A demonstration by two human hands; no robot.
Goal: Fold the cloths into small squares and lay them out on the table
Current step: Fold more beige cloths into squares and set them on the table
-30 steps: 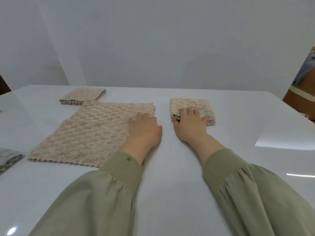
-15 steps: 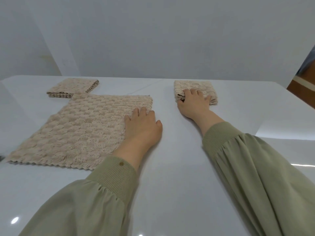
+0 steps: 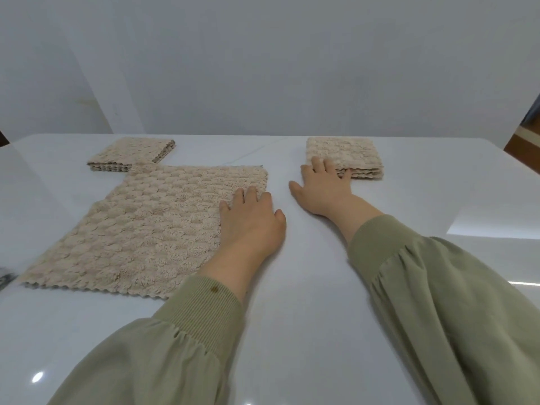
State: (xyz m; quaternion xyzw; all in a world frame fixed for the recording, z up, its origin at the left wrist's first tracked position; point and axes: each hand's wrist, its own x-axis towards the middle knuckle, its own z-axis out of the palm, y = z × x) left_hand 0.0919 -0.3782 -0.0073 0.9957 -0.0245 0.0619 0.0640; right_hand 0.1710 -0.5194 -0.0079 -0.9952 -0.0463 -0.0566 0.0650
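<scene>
**Right square being placed, flat cloth waiting**

Far left edge: a sliver of grey cloth (image 3: 4, 280), cropped, so I cannot tell whether it is folded. Upper left: left square (image 3: 131, 154), folded, lying on the table (image 3: 292, 331). Centre left: flat cloth (image 3: 152, 226), unfolded, its far corner touching the left square's near edge.

Centre: left hand (image 3: 251, 223) palm down with fingers straight, resting on the flat cloth's right edge and gripping nothing. Right of centre: right hand (image 3: 324, 190) with fingers flat on the near-left corner of the right square (image 3: 344, 154) and thumb on the table. It presses and does not pinch.

Likely step: seating the right square. To do it well, press straight down, keep the layers lined up, and lift off without dragging.

The flat cloth looks next. Its corner against the left square could shift that square when lifted, so it should probably be pulled clear first. The glossy table may let cloth slide. Green sleeves (image 3: 438, 302) fill the lower frame.
</scene>
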